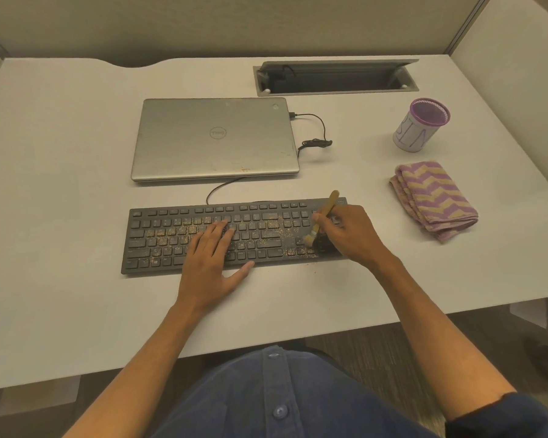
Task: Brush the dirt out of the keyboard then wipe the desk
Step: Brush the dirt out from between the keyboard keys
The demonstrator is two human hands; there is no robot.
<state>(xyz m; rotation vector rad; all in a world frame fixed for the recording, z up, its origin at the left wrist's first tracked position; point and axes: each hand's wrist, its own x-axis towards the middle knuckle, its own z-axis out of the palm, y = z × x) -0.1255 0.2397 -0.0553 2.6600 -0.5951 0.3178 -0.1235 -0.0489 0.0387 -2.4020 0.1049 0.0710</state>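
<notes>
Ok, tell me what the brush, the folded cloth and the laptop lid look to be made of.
Brush: the handle looks like pale unvarnished wood, tan and matte; the bristles are light, natural or synthetic I cannot tell. Folded cloth: a woven or terry textile, soft thick folds, purple and tan zigzag. Laptop lid: brushed silver, metal or metal-look plastic, with a dull sheen and some scuffs.

One keyboard (234, 235), one laptop (214, 139), one brush (321, 218), one cloth (434, 200), one cup (419, 124).
</notes>
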